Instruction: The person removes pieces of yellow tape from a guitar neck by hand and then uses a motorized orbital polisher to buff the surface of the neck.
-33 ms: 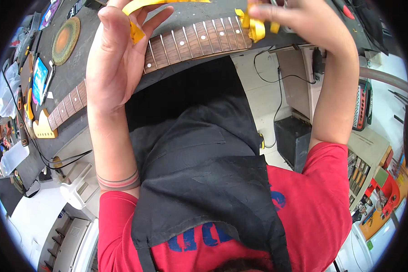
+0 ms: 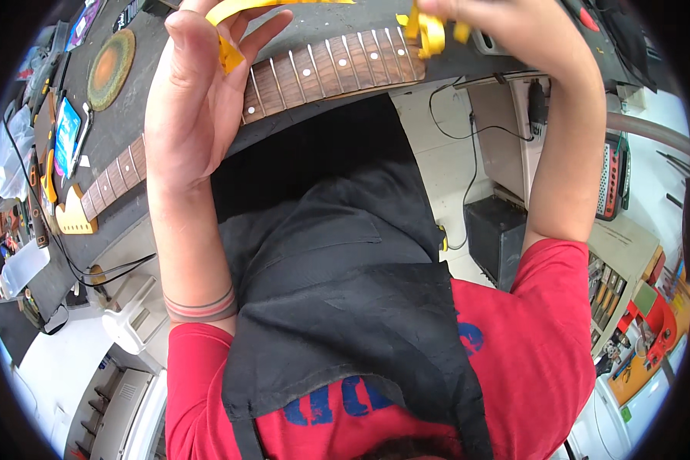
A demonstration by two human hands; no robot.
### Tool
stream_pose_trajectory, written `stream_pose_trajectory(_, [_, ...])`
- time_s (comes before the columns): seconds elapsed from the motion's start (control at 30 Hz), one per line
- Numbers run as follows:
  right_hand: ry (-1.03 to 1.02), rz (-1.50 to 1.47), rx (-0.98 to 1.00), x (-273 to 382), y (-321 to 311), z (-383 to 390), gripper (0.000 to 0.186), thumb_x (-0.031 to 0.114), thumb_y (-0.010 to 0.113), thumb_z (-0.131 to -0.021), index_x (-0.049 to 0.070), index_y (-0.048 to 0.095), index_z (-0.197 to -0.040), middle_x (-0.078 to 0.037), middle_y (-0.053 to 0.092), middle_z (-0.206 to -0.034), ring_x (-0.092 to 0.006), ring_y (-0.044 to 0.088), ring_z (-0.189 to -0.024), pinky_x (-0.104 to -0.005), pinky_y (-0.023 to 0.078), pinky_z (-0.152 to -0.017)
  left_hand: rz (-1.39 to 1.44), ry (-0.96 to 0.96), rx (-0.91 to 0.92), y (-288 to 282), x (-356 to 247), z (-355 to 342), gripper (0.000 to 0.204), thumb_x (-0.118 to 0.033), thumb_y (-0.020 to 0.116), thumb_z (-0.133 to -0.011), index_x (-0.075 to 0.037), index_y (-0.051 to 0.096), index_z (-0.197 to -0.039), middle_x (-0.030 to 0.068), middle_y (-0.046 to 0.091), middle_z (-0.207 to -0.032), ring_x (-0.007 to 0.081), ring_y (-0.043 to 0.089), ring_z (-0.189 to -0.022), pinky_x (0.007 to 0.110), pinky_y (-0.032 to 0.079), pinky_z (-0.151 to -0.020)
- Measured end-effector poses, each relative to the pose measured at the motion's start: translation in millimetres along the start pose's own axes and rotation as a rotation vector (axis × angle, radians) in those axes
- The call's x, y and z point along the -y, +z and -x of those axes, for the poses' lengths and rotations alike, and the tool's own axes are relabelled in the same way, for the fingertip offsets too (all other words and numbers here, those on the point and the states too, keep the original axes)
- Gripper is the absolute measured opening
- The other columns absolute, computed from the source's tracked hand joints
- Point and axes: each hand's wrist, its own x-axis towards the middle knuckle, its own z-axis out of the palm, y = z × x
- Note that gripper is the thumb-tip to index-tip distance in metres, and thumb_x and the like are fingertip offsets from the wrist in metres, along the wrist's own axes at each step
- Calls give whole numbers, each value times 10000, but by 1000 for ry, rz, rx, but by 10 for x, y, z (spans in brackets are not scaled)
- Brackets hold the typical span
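A guitar neck (image 2: 314,73) with a dark, dotted fretboard lies along the bench's near edge. My left hand (image 2: 199,92) is over its middle, fingers spread and thumb raised. A yellow tape strip (image 2: 280,6) lies against those fingers and runs right along the picture's top; a folded piece hangs by the palm. Whether the tape sticks to the fingers, I cannot tell. Above the neck's right end, my right hand (image 2: 491,19) is closed on crumpled yellow tape (image 2: 432,37). Its fingertips are blurred and partly cut off by the upper edge.
The yellow headstock (image 2: 75,215) points left. A round green-and-orange mat (image 2: 111,69), a blue packet (image 2: 67,130) and several tools lie on the dark bench (image 2: 149,46). Cables (image 2: 84,276) hang at its left. A black box (image 2: 494,238) stands on the floor at right.
My right hand has shifted slightly upward with the crumpled tape, which is now a little higher above the neck's end. My left hand is almost still.
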Motion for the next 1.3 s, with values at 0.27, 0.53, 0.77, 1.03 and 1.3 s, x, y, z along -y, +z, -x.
stream_pose_trajectory(0.27, [-88,22,-545,229,173,70,126,114,733,-1045,14,659,-1065,-17,697,-932,-79,658,-784,-271,573,-707,-33,48,50,-21,17,-22,1157,-799,712,-934,24,351,-1663,201,574,-1531,326,510,-1500,479,375,-1291])
stream_pose_trajectory(0.53, [-344,-815,-398,383,1591,671,224,2,721,-1024,64,530,-1122,-35,507,-1089,-109,520,-937,-245,449,-839,-835,461,132,383,-104,540,500,-58,900,-803,-25,780,-1286,111,735,-1051,284,711,-920,366,570,-784])
stream_pose_trajectory(0.77, [-227,-1271,-168,399,1903,738,201,74,636,-1127,93,456,-1215,-58,479,-1167,-105,522,-1009,-270,483,-884,-629,262,88,340,-38,887,470,3,875,-836,-26,799,-1299,75,706,-909,218,661,-778,329,519,-666])
stream_pose_trajectory(1.03, [-331,-1109,-319,407,1998,682,261,220,667,-1139,71,486,-1255,-87,498,-1175,-110,527,-956,-269,481,-879,-55,17,-137,457,100,1127,236,-109,659,-1120,30,716,-1301,101,654,-1058,132,626,-857,278,533,-758])
stream_pose_trajectory(1.3, [-381,-631,-598,355,2097,703,237,231,660,-1140,23,569,-1207,-110,560,-1109,-163,538,-938,-289,474,-846,-81,-52,-40,533,194,1220,348,-349,624,-1126,-6,598,-1178,116,583,-1110,192,555,-984,337,471,-920])
